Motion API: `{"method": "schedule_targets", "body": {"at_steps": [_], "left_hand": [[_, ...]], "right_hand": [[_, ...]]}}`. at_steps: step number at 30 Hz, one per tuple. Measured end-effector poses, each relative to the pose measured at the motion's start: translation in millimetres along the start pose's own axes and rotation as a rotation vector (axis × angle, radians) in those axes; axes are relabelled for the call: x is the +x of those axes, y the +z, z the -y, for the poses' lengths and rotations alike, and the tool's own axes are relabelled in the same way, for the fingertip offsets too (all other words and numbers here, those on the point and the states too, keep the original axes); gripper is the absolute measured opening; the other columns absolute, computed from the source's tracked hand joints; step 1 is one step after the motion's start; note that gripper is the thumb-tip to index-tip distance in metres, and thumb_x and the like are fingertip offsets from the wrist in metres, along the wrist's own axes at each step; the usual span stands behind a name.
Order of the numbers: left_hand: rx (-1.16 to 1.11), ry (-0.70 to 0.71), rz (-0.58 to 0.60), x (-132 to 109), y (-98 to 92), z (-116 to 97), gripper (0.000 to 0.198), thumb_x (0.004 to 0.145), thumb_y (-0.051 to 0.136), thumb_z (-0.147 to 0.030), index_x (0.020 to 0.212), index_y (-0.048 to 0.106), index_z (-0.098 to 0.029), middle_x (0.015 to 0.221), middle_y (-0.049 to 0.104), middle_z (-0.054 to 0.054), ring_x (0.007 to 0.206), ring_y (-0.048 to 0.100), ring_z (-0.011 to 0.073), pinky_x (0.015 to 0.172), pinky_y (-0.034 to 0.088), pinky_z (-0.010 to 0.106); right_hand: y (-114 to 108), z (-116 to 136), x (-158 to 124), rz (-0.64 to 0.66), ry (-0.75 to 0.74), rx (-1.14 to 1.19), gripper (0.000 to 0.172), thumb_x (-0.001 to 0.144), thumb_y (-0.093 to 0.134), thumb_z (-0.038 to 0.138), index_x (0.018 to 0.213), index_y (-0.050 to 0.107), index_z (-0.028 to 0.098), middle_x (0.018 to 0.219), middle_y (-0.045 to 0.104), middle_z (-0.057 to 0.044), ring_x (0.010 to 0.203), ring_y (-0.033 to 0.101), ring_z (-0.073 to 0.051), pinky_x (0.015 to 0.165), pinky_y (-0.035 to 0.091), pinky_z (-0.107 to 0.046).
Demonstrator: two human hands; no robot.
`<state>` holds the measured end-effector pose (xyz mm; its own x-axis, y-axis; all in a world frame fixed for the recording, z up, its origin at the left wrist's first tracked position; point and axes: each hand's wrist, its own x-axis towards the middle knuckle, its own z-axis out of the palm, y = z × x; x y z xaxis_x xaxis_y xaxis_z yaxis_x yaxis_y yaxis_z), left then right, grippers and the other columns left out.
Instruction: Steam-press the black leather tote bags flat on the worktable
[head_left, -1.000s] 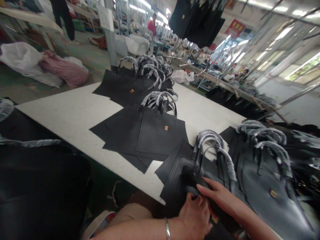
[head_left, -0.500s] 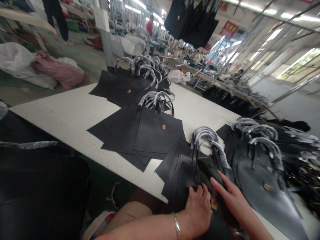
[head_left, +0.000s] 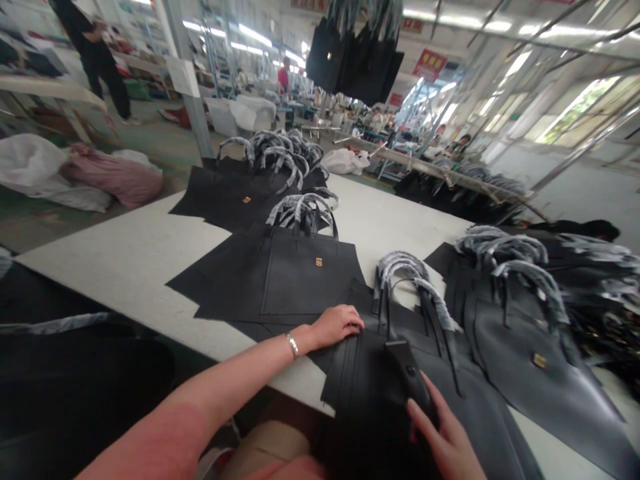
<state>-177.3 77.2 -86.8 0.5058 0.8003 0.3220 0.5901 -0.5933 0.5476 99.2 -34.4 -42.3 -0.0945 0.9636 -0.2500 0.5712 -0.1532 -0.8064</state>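
Note:
My left hand [head_left: 336,327] lies flat on the upper left edge of a black leather tote bag [head_left: 373,380], fingers together, with a silver bangle [head_left: 293,345] on the wrist. My right hand [head_left: 443,433] is at the lower right, its fingers gripping a black leather tab [head_left: 407,373] on the bag's top. The bag's handles, wrapped in grey film [head_left: 407,270], rise beyond the tab. A flat black tote [head_left: 310,280] lies just past my left hand on the white table [head_left: 385,220]. A larger black bag [head_left: 520,353] lies to the right.
More wrapped black bags [head_left: 245,193] lie at the table's far end. Dark bags hang overhead [head_left: 350,57]. A dark leather pile [head_left: 65,380] sits at lower left. White and pink sacks [head_left: 113,180] lie on the floor. A rack of bags [head_left: 450,193] runs along the right.
My left hand has moved up and left to the bag's edge. My right hand has shifted down, and the black tab now shows. The whole view has turned slightly.

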Motion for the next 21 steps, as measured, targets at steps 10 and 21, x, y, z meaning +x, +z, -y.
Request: {"method": "schedule_targets", "body": {"at_steps": [10,21], "left_hand": [[0.042,0.415,0.292,30,-8.1,24,0.019,0.091,0.048,-0.017,0.088,0.064,-0.027,0.089,0.062,0.002,0.081,0.054,0.0132,0.072,0.041,0.024],[-0.058,0.508,0.406,52,-0.7,20,0.015,0.083,0.049,-0.013,0.071,0.055,-0.02,0.077,0.057,0.005,0.07,0.051,0.015,0.07,0.043,0.025]], "right_hand": [[4,2,2,0.035,0.012,-0.113,0.074,0.087,0.046,0.055,0.145,0.029,0.012,0.057,0.06,0.004,0.061,0.062,-0.022,0.063,0.048,-0.03],[5,11,-2,0.018,-0.028,-0.07,0.065,0.089,0.047,0.047,0.144,0.031,0.016,0.064,0.062,0.003,0.059,0.061,-0.02,0.059,0.047,-0.03]]}}
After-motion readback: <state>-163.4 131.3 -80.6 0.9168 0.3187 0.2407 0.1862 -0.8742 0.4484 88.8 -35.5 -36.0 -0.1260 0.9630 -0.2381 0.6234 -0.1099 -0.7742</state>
